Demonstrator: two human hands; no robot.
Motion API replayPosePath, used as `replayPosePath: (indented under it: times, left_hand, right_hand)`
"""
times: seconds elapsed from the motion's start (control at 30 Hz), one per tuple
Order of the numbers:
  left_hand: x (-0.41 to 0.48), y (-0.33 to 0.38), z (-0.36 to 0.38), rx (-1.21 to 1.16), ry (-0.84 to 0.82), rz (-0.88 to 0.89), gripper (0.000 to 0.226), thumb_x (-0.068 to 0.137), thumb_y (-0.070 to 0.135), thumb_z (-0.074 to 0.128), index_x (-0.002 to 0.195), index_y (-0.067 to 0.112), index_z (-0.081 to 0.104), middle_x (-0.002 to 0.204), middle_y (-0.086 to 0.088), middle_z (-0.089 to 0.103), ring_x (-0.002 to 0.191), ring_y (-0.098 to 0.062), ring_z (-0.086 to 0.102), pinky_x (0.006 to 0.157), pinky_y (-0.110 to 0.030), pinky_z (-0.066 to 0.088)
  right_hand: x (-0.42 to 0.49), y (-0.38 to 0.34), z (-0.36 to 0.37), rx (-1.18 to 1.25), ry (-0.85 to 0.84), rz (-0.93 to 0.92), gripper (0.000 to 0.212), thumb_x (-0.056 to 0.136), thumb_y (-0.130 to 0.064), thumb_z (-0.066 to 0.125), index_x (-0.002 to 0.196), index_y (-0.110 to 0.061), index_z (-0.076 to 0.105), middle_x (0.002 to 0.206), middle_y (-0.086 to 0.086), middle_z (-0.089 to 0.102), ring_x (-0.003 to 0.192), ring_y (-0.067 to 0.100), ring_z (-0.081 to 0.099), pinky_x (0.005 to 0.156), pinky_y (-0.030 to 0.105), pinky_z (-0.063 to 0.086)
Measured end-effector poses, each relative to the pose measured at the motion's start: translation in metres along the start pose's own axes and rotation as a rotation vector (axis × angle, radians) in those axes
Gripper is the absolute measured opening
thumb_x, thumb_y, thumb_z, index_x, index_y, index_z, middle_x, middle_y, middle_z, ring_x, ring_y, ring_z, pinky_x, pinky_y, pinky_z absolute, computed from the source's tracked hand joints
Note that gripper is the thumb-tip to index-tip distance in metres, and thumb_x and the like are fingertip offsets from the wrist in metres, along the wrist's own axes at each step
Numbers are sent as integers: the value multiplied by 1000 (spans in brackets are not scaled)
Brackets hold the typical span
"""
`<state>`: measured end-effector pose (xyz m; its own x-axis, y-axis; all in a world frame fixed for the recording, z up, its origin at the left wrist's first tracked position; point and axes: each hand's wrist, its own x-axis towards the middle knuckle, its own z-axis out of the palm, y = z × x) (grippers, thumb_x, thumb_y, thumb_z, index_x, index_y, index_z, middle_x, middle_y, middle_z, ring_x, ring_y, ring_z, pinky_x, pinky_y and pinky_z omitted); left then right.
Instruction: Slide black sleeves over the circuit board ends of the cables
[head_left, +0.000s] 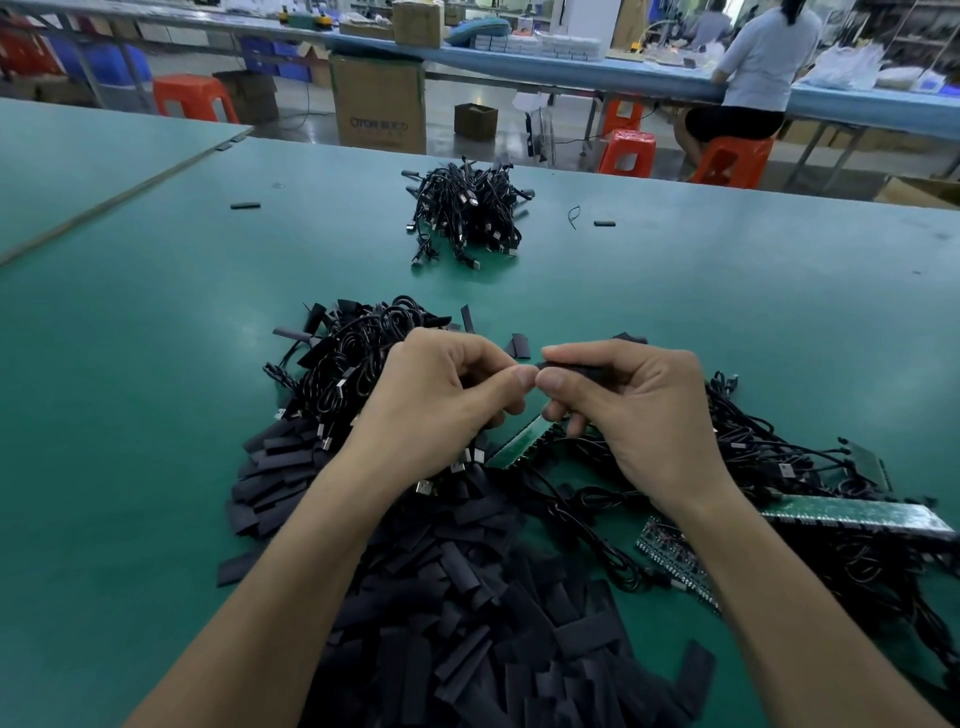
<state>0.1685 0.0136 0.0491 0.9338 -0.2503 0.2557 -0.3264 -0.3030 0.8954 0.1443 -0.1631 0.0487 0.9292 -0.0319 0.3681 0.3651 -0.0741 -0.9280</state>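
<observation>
Together — left hand (441, 405) and right hand (639, 410) pinch black sleeve (569, 368).

The left grip (441, 400) and right grip (639, 410) are bare, with short trimmed nails; both forearms are bare too.

my hands: 2, left hand (436, 405), right hand (644, 415)
far cable pile (467, 213): 1
sleeves (467, 623): too many to count
stools (192, 98): 4
</observation>
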Motion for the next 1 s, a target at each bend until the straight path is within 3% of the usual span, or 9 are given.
replayPosePath:
  times: [0.17,0.27,0.43,0.6,0.77,0.87,0.93,1.0]
  left_hand:
    - [0,1,1,-64,-19,-26,9,92,18,72,84,16,77,72,4,76,64,-11,71,68,-29,60]
    - [0,1,2,-78,3,-25,11,92,18,72,81,18,76,71,4,76,61,-8,69,64,-25,58]
    - [0,0,4,-79,21,-10,11,92,15,71,82,16,75,70,3,75,61,-12,70,65,-32,61]
    - [-1,0,6,-76,25,24,10,93,13,70,85,12,77,70,2,75,63,-14,71,68,-37,62]
    - [-1,5,4,-98,22,42,8,92,17,71,88,14,77,76,2,76,72,-18,73,73,-40,62]
    - [-1,4,-4,-50,-20,33,11,85,31,80,92,23,76,82,7,76,78,-14,72,73,-32,60]
    - [-2,2,-9,59,-115,7,21,78,39,84,93,30,74,82,14,74,71,-2,68,68,-23,58]
    - [-3,1,-9,128,-145,-14,16,78,37,84,88,32,73,79,18,72,63,1,66,59,-21,57]
  right_hand:
    - [1,3,0,4,180,0,33,76,-17,82,105,-27,69,72,2,74,58,15,69,52,21,52]
    - [1,5,2,36,259,-28,20,85,-12,77,101,-22,73,76,1,76,66,19,73,55,21,54]
    - [-4,4,12,58,222,-57,24,90,-9,71,108,-26,73,81,-2,77,73,21,75,60,24,58]
    - [-3,0,15,-71,217,-77,28,90,-15,73,111,-33,70,78,-7,77,68,17,74,64,30,61]
    - [3,-9,13,-46,212,-35,22,90,-13,73,102,-31,68,75,-3,75,68,14,73,58,18,52]
    - [7,-14,11,34,224,7,17,92,-10,70,100,-24,65,74,1,74,67,16,72,58,20,51]
    - [11,-18,9,126,250,25,15,92,-7,68,100,-18,62,74,2,74,65,16,70,58,21,50]
    - [14,-22,9,192,271,30,14,93,-6,67,100,-16,61,73,3,74,63,16,69,57,22,50]
